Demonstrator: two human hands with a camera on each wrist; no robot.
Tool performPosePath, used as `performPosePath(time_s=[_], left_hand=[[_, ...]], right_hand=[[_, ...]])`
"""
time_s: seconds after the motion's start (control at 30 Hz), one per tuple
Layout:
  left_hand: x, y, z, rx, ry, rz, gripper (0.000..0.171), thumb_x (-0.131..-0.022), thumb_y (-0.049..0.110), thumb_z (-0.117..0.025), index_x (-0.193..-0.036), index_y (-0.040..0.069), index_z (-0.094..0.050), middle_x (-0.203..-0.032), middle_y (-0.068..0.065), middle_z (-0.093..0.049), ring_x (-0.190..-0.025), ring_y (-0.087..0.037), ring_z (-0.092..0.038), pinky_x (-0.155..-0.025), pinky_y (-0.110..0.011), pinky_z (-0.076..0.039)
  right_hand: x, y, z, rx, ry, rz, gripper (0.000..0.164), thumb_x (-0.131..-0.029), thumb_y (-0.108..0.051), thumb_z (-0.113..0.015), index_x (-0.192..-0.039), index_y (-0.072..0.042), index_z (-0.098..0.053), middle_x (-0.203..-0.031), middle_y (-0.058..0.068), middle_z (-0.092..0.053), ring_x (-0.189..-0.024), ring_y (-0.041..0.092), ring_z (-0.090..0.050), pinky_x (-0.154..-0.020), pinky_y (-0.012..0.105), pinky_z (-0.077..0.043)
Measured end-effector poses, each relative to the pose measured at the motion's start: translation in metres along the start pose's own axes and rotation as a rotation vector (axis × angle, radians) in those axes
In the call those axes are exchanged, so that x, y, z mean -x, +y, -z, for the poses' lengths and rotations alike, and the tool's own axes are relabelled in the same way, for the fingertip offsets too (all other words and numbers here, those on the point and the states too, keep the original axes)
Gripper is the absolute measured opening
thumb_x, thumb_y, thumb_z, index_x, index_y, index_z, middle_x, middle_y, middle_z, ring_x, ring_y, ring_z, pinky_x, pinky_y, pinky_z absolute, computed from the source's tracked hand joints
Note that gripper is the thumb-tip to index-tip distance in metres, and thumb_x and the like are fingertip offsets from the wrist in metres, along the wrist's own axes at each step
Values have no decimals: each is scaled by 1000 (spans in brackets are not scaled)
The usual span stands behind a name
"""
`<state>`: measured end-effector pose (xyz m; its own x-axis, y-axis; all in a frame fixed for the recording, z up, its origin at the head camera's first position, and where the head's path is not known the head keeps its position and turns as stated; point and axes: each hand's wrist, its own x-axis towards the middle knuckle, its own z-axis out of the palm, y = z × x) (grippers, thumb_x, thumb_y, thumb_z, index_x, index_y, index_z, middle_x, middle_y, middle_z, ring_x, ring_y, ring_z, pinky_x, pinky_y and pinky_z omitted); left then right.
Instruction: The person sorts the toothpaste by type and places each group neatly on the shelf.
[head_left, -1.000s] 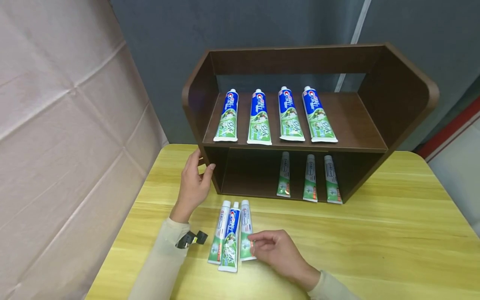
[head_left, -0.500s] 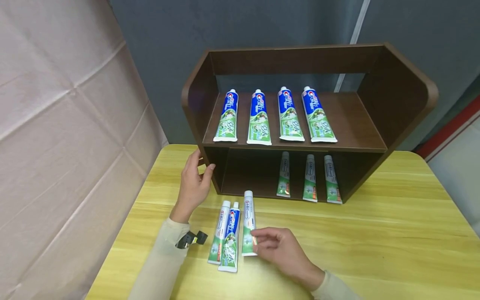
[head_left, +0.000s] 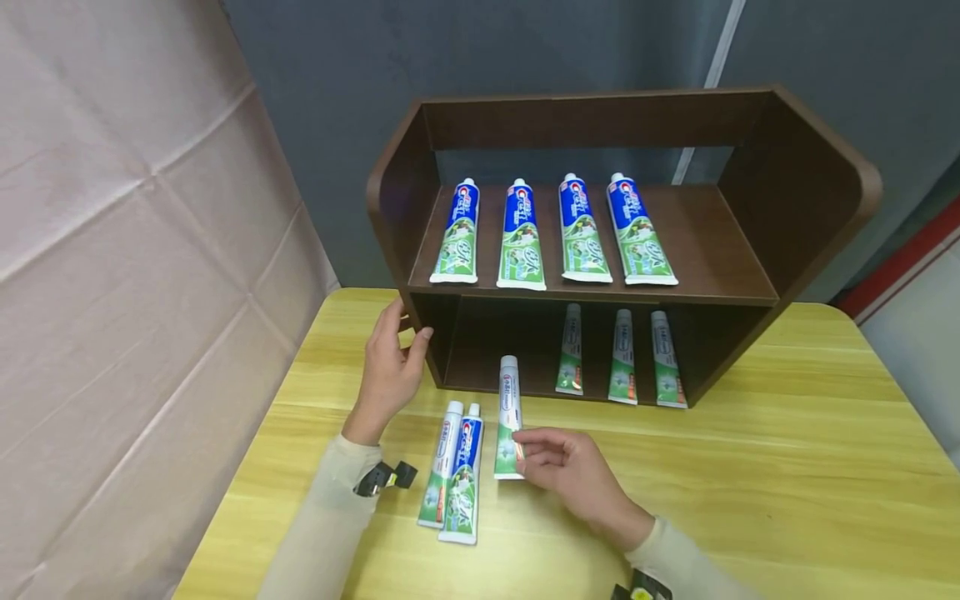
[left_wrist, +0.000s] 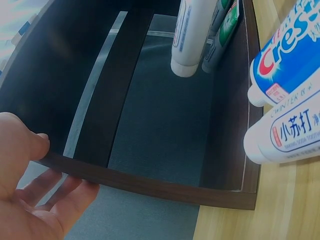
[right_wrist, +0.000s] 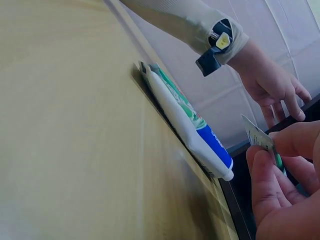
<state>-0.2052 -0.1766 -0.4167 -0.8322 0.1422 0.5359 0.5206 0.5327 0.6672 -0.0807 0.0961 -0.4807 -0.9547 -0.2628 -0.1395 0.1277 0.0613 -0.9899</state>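
Observation:
My right hand [head_left: 577,475] pinches a white-and-green toothpaste tube [head_left: 509,400] near its flat crimped end, cap pointing toward the shelf. In the head view its cap overlaps the front of the lower compartment; in the right wrist view thumb and fingertips press the crimped end [right_wrist: 260,137] from both sides. My left hand [head_left: 392,367] holds the left side panel of the dark brown shelf [head_left: 697,242], thumb inside and fingers outside in the left wrist view. On the table between the arms lie another white-and-green tube [head_left: 438,475] and a blue-and-green Crest tube [head_left: 465,492], side by side.
Several Crest tubes [head_left: 521,237] lie in a row on the upper board, caps to the back. Three white-and-green tubes [head_left: 622,358] lie in the right part of the lower compartment. The wooden table [head_left: 787,467] extends to the right; a pale draped sheet [head_left: 150,333] hangs at left.
The right hand has lifted the white-and-green tube away from the other two and carried it forward toward the lower compartment. The left hand stays on the shelf's side panel.

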Motion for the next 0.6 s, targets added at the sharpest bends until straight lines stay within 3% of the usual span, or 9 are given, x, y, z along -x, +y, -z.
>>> performPosePath(time_s=[0.33,0.6], left_hand=[[0,1,-1,0,-2,3,53,-106,11,-62,-156,11,-44,-144,-17,-56,-124,-36,-63,-84,-55,-67],[0,1,0,3,-5,17,55,-106,12,-62,-157,12,-43,-145,-16,-56,-126,-38,-62,-85,-54,-67]], right_hand=[[-18,-6,7,-26,103,-19,47,-87,0,-82,-132,-1,-70,-116,19,-73,-101,22,-72,-86,22,-64],[-30,-3,5,-27,204,-18,43,-90,4,-75,-132,-4,-71,-116,18,-72,-100,17,-70,-82,20,-63]])
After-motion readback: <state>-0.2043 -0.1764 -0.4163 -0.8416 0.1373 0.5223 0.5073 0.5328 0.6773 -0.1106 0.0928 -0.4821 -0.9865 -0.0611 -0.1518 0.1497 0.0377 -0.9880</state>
